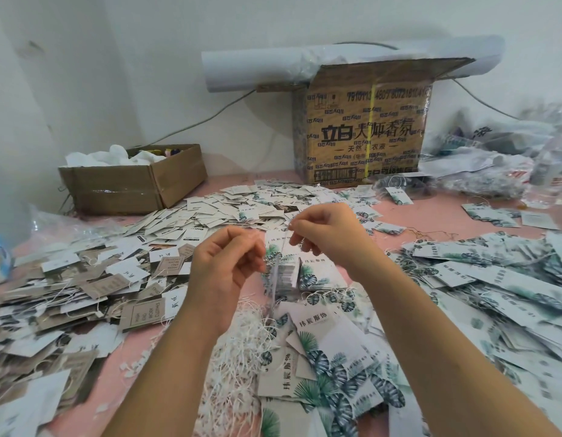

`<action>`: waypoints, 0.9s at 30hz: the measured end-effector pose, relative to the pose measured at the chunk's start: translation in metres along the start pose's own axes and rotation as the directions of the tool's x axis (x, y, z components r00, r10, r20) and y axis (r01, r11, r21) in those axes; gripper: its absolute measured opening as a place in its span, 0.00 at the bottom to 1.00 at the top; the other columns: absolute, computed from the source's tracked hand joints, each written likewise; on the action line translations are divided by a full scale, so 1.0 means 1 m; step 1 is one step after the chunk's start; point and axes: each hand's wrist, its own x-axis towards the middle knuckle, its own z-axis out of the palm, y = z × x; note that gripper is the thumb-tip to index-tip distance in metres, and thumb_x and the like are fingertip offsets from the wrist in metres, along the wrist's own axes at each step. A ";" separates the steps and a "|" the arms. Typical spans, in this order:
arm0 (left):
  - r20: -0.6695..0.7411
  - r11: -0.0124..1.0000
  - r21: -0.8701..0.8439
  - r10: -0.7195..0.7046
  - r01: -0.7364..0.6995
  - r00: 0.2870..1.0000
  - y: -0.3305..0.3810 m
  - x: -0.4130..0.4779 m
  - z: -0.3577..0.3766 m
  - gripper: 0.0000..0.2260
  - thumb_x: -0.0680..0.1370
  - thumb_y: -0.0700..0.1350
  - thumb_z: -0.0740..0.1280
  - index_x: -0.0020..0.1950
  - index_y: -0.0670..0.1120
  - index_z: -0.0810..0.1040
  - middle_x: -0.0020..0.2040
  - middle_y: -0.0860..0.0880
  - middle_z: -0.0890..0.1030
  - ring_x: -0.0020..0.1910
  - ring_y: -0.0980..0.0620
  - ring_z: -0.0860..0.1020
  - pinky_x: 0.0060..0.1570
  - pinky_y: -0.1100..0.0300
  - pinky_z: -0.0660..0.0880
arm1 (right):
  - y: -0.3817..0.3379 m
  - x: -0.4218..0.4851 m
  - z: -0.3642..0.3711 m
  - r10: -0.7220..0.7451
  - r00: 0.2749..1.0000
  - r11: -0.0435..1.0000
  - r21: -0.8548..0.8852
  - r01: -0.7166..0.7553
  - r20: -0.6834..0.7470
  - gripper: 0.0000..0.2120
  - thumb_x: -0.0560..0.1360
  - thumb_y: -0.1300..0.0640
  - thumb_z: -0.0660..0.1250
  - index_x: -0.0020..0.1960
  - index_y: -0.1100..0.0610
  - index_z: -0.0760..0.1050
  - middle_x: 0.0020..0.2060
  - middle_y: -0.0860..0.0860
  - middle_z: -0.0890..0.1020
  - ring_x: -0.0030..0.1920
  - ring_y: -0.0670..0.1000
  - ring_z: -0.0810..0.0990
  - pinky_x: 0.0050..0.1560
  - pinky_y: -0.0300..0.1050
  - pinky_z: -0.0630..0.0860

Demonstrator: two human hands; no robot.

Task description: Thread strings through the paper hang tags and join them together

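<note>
Both forearms reach forward over the pink table, well in front of the big cardboard box. The left hand is curled, its fingertips pinching a blurred leaf-printed tag. The right hand, slightly nearer the box, pinches a thin string above the tag.

Your right grip pinches a thin string above the leaf-printed tags in the middle of the desk; your left grip curls beside it, its hold blurred.
</note>
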 end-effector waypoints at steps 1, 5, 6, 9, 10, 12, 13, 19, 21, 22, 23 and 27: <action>-0.018 1.000 -0.004 -0.001 0.001 1.000 0.001 0.000 0.000 0.05 0.66 0.46 0.71 0.30 0.49 0.80 0.30 0.50 0.78 0.29 0.56 0.75 0.32 0.64 0.75 | 0.000 0.000 -0.002 -0.010 1.000 1.000 0.022 0.010 -0.022 0.08 0.73 0.66 0.65 0.38 0.58 0.79 0.30 0.51 0.82 0.25 0.42 0.74 0.26 0.35 0.70; -0.096 1.000 -0.005 0.000 0.000 0.995 -0.001 0.002 -0.002 0.03 0.63 0.43 0.72 0.34 0.46 0.84 0.32 0.49 0.82 0.31 0.56 0.78 0.34 0.66 0.77 | -0.001 0.000 -0.008 -0.069 0.995 0.993 0.091 0.075 -0.073 0.09 0.72 0.67 0.66 0.39 0.57 0.80 0.29 0.50 0.82 0.27 0.43 0.77 0.29 0.36 0.75; -0.109 1.000 0.008 0.000 0.001 0.994 -0.002 0.003 -0.002 0.04 0.63 0.42 0.71 0.36 0.45 0.84 0.33 0.49 0.82 0.32 0.56 0.79 0.34 0.66 0.77 | -0.002 -0.001 -0.009 -0.085 0.993 0.991 0.096 0.092 -0.076 0.09 0.72 0.68 0.66 0.39 0.56 0.80 0.29 0.50 0.82 0.28 0.43 0.76 0.30 0.36 0.74; -0.111 0.998 0.060 0.015 -0.008 0.994 -0.002 0.003 0.000 0.07 0.66 0.40 0.69 0.42 0.43 0.81 0.33 0.49 0.82 0.33 0.56 0.79 0.36 0.66 0.77 | -0.005 -0.002 -0.009 -0.124 0.991 0.989 0.070 0.127 -0.048 0.10 0.72 0.67 0.67 0.37 0.54 0.80 0.27 0.48 0.79 0.27 0.43 0.73 0.29 0.36 0.71; -0.098 0.997 0.070 0.024 -0.018 0.995 -0.002 0.003 0.001 0.07 0.67 0.40 0.68 0.43 0.43 0.80 0.34 0.49 0.82 0.33 0.56 0.79 0.36 0.66 0.77 | -0.006 -0.002 -0.008 -0.133 0.991 0.989 0.061 0.134 -0.029 0.10 0.72 0.67 0.67 0.37 0.54 0.79 0.27 0.47 0.78 0.26 0.42 0.71 0.28 0.34 0.69; -0.064 0.996 0.083 0.043 -0.038 0.997 -0.001 0.002 0.003 0.06 0.68 0.40 0.67 0.44 0.43 0.78 0.34 0.49 0.82 0.34 0.56 0.78 0.37 0.65 0.77 | -0.009 -0.004 -0.005 -0.151 0.988 0.986 0.066 0.150 0.011 0.09 0.72 0.66 0.68 0.37 0.55 0.79 0.26 0.45 0.76 0.24 0.40 0.69 0.26 0.31 0.66; -0.048 0.995 0.091 0.050 -0.045 0.998 0.000 0.002 0.004 0.05 0.69 0.40 0.67 0.44 0.44 0.78 0.34 0.49 0.81 0.34 0.55 0.78 0.37 0.65 0.77 | -0.010 -0.004 -0.003 -0.163 0.986 0.984 0.075 0.160 0.031 0.08 0.72 0.66 0.69 0.37 0.56 0.78 0.25 0.44 0.76 0.24 0.39 0.69 0.26 0.30 0.66; -0.006 0.984 0.158 0.079 -0.077 0.997 0.004 0.000 0.010 0.06 0.75 0.34 0.65 0.45 0.45 0.77 0.32 0.48 0.80 0.33 0.54 0.78 0.35 0.64 0.76 | -0.013 -0.006 0.003 -0.247 0.958 0.966 0.121 0.230 0.148 0.06 0.72 0.65 0.69 0.38 0.56 0.78 0.24 0.43 0.77 0.26 0.38 0.71 0.29 0.31 0.68; 0.011 0.969 0.228 0.094 -0.094 0.996 0.007 -0.001 0.012 0.05 0.71 0.41 0.68 0.45 0.46 0.79 0.33 0.48 0.82 0.34 0.54 0.80 0.36 0.65 0.76 | -0.014 -0.005 0.001 -0.271 0.952 0.961 0.104 0.258 0.144 0.09 0.72 0.66 0.69 0.38 0.54 0.78 0.24 0.42 0.77 0.26 0.39 0.72 0.30 0.32 0.70; 0.015 0.959 0.267 0.097 -0.097 0.995 0.009 -0.002 0.012 0.07 0.68 0.43 0.70 0.46 0.47 0.80 0.34 0.48 0.83 0.35 0.55 0.81 0.36 0.66 0.76 | -0.014 -0.005 0.000 -0.281 0.950 0.958 0.089 0.271 0.132 0.10 0.72 0.67 0.69 0.37 0.53 0.78 0.24 0.42 0.77 0.26 0.39 0.72 0.30 0.32 0.70; 0.017 0.950 0.297 0.094 -0.095 0.995 0.010 -0.002 0.012 0.09 0.67 0.44 0.70 0.46 0.47 0.81 0.35 0.48 0.84 0.35 0.55 0.81 0.37 0.67 0.76 | -0.015 -0.005 -0.001 -0.289 0.950 0.956 0.080 0.281 0.118 0.11 0.72 0.67 0.69 0.37 0.52 0.78 0.24 0.42 0.78 0.27 0.39 0.73 0.30 0.33 0.71; -0.014 0.933 0.344 0.117 -0.105 0.993 0.016 -0.001 0.011 0.08 0.65 0.43 0.71 0.43 0.47 0.82 0.36 0.48 0.85 0.35 0.54 0.83 0.36 0.67 0.77 | -0.016 -0.005 -0.008 -0.284 0.955 0.952 0.142 0.270 0.088 0.12 0.72 0.70 0.66 0.40 0.54 0.80 0.27 0.45 0.80 0.28 0.41 0.75 0.33 0.34 0.75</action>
